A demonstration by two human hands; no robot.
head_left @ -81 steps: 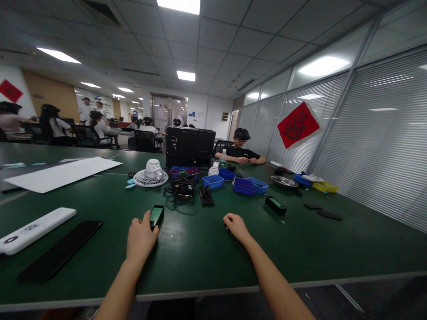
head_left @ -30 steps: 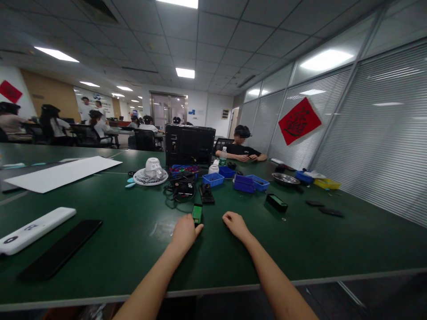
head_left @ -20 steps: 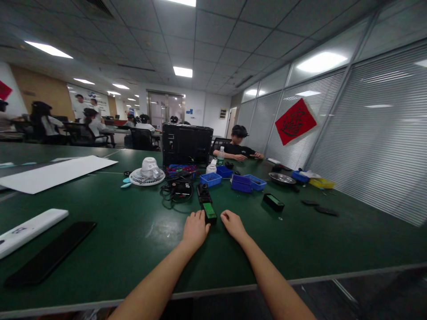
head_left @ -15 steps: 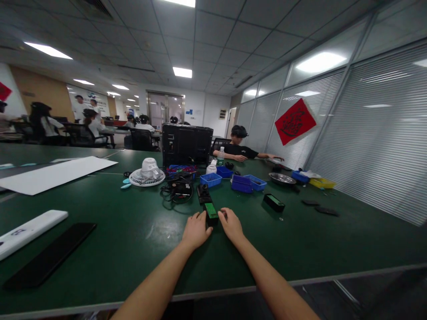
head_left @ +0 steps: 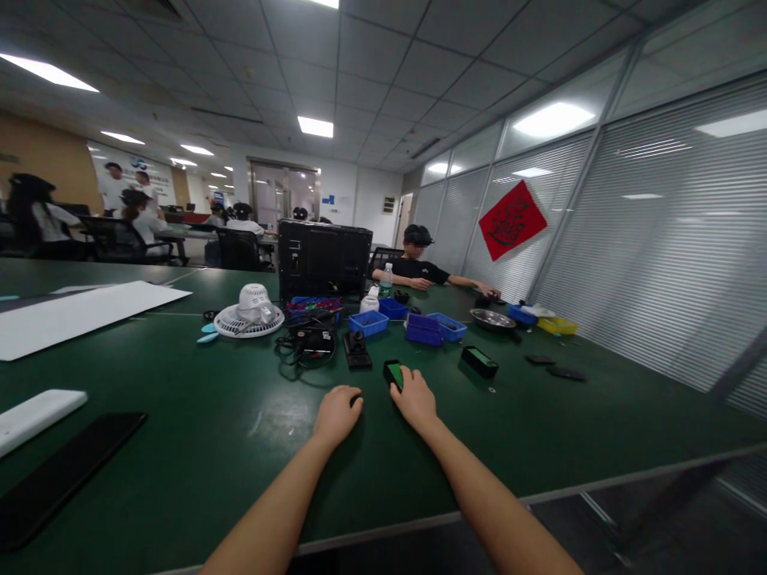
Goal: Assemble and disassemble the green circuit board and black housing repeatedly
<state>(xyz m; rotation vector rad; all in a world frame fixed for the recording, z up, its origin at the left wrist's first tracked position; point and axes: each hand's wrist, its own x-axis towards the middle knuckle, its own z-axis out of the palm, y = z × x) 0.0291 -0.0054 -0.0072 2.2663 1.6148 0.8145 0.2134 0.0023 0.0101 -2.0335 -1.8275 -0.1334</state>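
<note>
My right hand (head_left: 415, 397) grips the near right side of a small black box (head_left: 388, 369) with a green circuit board showing in its top. To its left, my left hand (head_left: 337, 415) rests low over the table, apart from the box. Its fingers are curled towards the thumb, and a dark patch shows between them; whether that is a small object or shadow I cannot make out. Just beyond the hands stands a black stand-like device (head_left: 358, 351). A second black box with a green top (head_left: 479, 362) lies to the right.
Blue bins (head_left: 368, 323), a metal bowl (head_left: 492, 320) and a yellow tray (head_left: 557, 326) sit farther back. A white fan (head_left: 255, 307) and tangled black cables (head_left: 305, 343) lie left of centre, before a black monitor (head_left: 325, 259). Across the table sits a person (head_left: 413, 267).
The black box has moved right and away from the black stand, with my right hand on it. My left hand has let go of the box. The whole view has shifted rightward.
</note>
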